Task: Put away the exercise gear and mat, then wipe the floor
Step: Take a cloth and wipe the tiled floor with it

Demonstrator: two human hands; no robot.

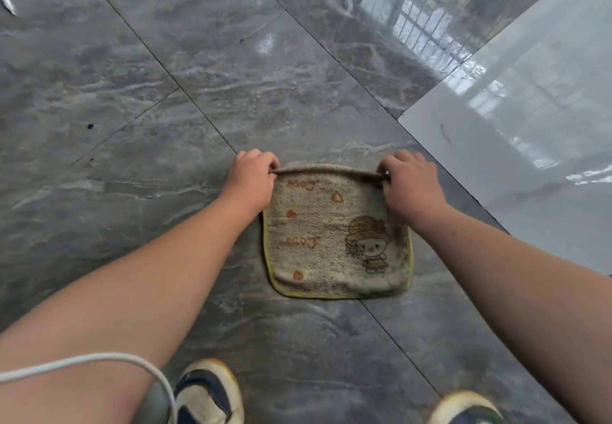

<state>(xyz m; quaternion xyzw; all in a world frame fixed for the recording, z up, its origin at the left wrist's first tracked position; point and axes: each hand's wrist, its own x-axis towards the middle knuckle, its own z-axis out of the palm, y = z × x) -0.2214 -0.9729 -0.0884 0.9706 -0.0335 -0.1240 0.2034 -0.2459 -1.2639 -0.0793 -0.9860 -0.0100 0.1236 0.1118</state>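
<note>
head view | lying flat on the grey tile floor [165, 99]: small towel [334, 241] with cartoon print | left hand [253, 180] pinching far left corner of towel | right hand [410, 185] pinching far right corner, far edge lifting a little | standing below: two shoes [208, 394]

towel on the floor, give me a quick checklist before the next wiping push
1. Left hand grips the towel's far left corner: ok.
2. Right hand grips the far right corner: ok.
3. Towel lies flat on the grey floor: ok at the near part; the far edge is rolled up between the fingers.
4. Floor ahead free of gear or mat: ok.
5. Shoes stand clear of the towel: ok.
6. Towel damp: cannot tell.
</note>
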